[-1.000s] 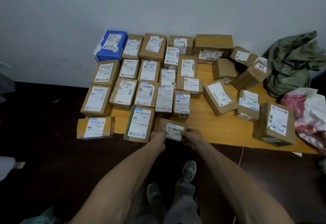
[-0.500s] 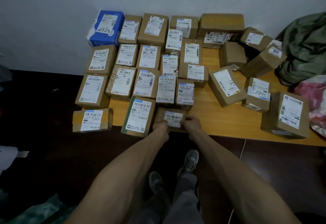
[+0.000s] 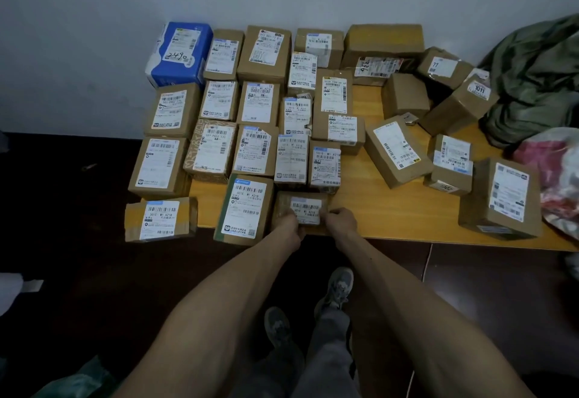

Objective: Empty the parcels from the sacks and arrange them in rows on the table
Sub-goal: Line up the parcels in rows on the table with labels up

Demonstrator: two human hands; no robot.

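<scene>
Front-row placement was under way
Left hand (image 3: 286,225) and right hand (image 3: 341,220) gripped the small box (image 3: 305,209), fingers curled — next it probably needed squaring beside the green-edged box (image 3: 246,209).

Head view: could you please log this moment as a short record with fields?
held item: small parcel, at front edge of table
left hand: grips its left end
right hand: grips its right end
neighbour: green-edged parcel, just to its left
arranged rows: left part of table, labels up
unsorted: tilted parcels at right, by the green sack
</scene>
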